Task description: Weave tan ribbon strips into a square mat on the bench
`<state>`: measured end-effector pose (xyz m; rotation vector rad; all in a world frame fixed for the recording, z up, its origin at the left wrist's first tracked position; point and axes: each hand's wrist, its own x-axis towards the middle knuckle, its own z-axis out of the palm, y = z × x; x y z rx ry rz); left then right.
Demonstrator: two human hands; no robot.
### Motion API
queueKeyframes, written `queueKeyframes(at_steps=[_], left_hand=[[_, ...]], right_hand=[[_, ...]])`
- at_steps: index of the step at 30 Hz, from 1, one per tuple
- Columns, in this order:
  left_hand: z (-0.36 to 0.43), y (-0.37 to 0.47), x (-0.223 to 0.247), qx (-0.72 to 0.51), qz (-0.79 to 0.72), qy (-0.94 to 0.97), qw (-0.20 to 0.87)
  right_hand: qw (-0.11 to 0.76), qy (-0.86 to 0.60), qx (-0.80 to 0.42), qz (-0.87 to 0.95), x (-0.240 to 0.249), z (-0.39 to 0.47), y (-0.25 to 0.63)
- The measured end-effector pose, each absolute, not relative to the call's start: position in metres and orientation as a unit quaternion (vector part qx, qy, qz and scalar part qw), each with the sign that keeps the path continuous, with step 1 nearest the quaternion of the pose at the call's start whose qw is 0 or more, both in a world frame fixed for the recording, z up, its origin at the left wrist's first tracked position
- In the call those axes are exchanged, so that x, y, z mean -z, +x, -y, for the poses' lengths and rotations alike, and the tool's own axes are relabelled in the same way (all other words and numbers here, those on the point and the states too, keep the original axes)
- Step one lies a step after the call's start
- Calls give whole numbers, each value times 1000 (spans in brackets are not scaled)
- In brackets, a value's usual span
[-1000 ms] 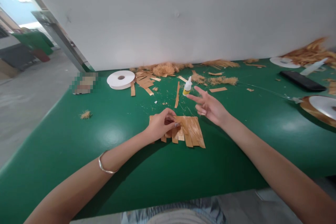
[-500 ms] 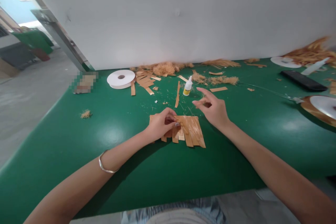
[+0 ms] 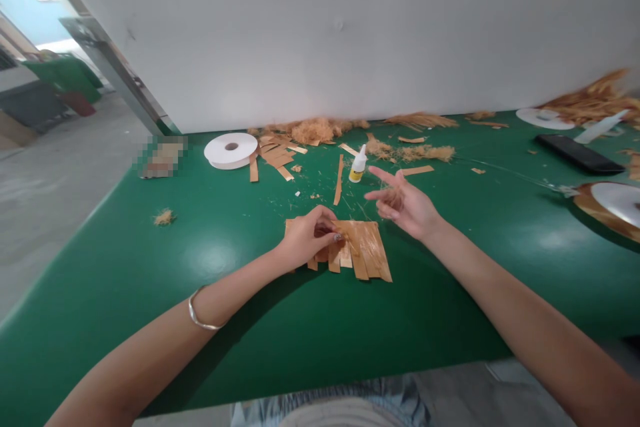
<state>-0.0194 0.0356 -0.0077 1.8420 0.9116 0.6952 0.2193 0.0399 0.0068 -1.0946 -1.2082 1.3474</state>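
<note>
Fibre clings to the right hand, newly spread from a pinch, perhaps shedding it; the left hand touches brown strips (whether gripping, I can't tell).

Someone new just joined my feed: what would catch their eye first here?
Probably the panel of overlapping tan strips in mid-picture on the glossy green table, with the left hand on it. Next, the small white bottle with a yellow label, standing beyond the panel near the spread right hand. Then the round white roll lying flat farther left, beside loose tan strips.
</note>
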Motion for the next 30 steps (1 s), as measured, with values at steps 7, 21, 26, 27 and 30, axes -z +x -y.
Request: queueKeyframes(at_steps=[7, 21, 26, 27, 30], left_hand=[[-36, -20, 10, -284, -369, 753, 465], [-37, -19, 10, -285, -371, 739, 485], [-36, -20, 9, -286, -371, 740, 482], [-36, -20, 9, -286, -370, 740, 483], [-36, -20, 9, -285, -372, 743, 478]], right_hand=[[514, -437, -415, 610, -4, -38, 217], [557, -537, -12, 634, 2, -31, 214], [586, -555, -72, 585, -5, -29, 213], [591, -554, -102, 578, -6, -28, 212], [599, -546, -215, 545, -9, -29, 210]])
